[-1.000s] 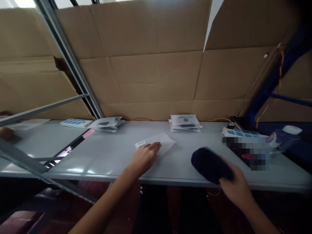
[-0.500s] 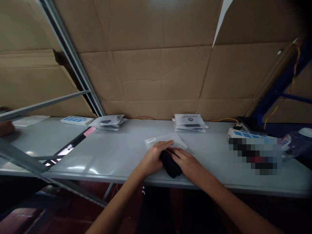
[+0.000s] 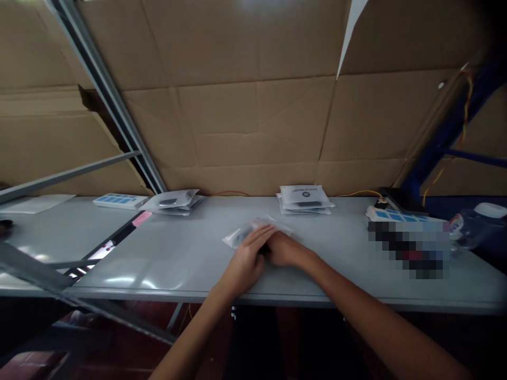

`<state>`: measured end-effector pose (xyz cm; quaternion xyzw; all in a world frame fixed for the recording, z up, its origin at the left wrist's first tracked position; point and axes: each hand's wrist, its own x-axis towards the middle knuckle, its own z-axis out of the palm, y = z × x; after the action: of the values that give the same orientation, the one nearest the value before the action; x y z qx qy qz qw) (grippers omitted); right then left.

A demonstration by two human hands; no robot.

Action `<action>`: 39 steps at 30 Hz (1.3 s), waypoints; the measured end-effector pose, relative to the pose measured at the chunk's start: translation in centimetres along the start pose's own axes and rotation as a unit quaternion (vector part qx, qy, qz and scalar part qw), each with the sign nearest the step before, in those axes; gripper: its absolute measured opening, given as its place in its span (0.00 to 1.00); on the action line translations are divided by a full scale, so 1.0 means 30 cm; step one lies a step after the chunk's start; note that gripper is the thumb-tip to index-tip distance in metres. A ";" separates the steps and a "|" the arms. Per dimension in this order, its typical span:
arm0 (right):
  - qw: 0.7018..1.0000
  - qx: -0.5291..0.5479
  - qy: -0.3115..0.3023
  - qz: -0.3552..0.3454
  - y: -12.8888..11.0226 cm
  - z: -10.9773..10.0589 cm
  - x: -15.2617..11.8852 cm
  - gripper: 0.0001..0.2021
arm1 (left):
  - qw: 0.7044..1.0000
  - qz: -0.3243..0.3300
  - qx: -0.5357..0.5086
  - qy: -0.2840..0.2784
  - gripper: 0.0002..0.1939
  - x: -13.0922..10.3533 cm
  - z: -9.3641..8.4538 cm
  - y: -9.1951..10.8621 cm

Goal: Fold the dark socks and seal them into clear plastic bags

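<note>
A clear plastic bag [image 3: 236,237] lies on the grey table, partly under my hands. My left hand [image 3: 249,262] is on the bag's front part, its fingers pressed together and reaching over the fingers of my right hand. My right hand [image 3: 282,248] is closed around the dark cloth item [image 3: 264,250], with its fingertips hidden at the bag. Only a small dark patch of that item shows between the hands; the rest is covered by the hands or the bag.
Stacks of packets stand at the back left [image 3: 172,201] and back centre [image 3: 304,198]. Blue-and-white boxes [image 3: 121,200] lie on both sides. A clear bottle [image 3: 477,227] and a pixelated patch are at right. A metal frame post [image 3: 114,105] rises at left.
The dark cloth item has gone from hanging near the table's front edge to mostly out of sight under my hands and the bag. My right hand has moved left against my left hand.
</note>
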<state>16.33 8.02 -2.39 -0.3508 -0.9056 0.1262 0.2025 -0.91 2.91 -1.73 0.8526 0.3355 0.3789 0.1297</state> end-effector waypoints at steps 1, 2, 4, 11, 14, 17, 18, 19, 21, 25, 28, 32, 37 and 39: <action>1.000 0.006 -0.007 -0.004 0.004 -0.018 -0.024 0.17 | 1.000 -0.009 0.013 0.007 0.48 -0.019 -0.012 -0.006; 1.000 0.003 -0.009 -0.005 0.007 -0.032 -0.053 0.17 | 0.999 -0.015 0.030 0.017 0.47 -0.041 -0.022 -0.010; 0.999 -0.040 0.000 -0.003 0.010 -0.044 -0.110 0.18 | 0.998 -0.019 0.059 0.033 0.44 -0.086 -0.033 -0.012; 0.982 -0.185 0.020 0.010 -0.007 -0.009 -0.135 0.20 | 0.996 -0.028 0.080 0.037 0.40 -0.155 0.007 0.039; 0.984 -0.173 0.040 -0.003 -0.021 -0.043 -0.144 0.22 | 0.994 -0.011 0.107 0.028 0.35 -0.168 -0.012 0.062; 0.979 -0.179 0.035 -0.092 -0.033 -0.089 -0.216 0.26 | 0.990 0.014 0.141 0.022 0.30 -0.214 -0.057 0.061; 0.974 -0.184 0.038 -0.124 -0.036 -0.099 -0.245 0.25 | 0.988 0.028 0.149 0.028 0.27 -0.234 -0.071 0.055; 0.970 -0.189 0.043 -0.149 -0.036 -0.104 -0.272 0.24 | 0.986 0.046 0.154 0.037 0.25 -0.253 -0.081 0.048; 0.966 -0.190 0.059 -0.163 -0.030 -0.098 -0.308 0.22 | 0.982 0.082 0.156 0.060 0.23 -0.283 -0.089 0.036; 0.974 -0.193 0.069 -0.092 -0.006 -0.064 -0.295 0.20 | 0.978 0.111 0.144 0.106 0.22 -0.299 -0.054 0.034; 0.982 -0.167 0.076 -0.040 -0.018 -0.062 -0.273 0.21 | 0.971 0.108 0.151 0.153 0.20 -0.295 -0.008 0.049; 0.976 -0.002 0.174 0.131 -0.112 -0.068 -0.306 0.15 | 0.963 0.090 0.182 0.175 0.17 -0.280 0.043 0.085; 0.857 0.412 0.021 0.309 -0.217 -0.035 -0.353 0.29 | 0.955 0.105 0.208 0.182 0.10 -0.212 0.089 0.145; 0.816 0.478 0.041 0.324 -0.225 -0.021 -0.353 0.28 | 0.951 0.118 0.218 0.183 0.09 -0.186 0.099 0.162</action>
<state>19.78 -4.07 -2.26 -0.4875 -0.5563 0.5870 0.3290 0.86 -4.35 -4.56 0.8095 0.3247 0.4589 -0.1693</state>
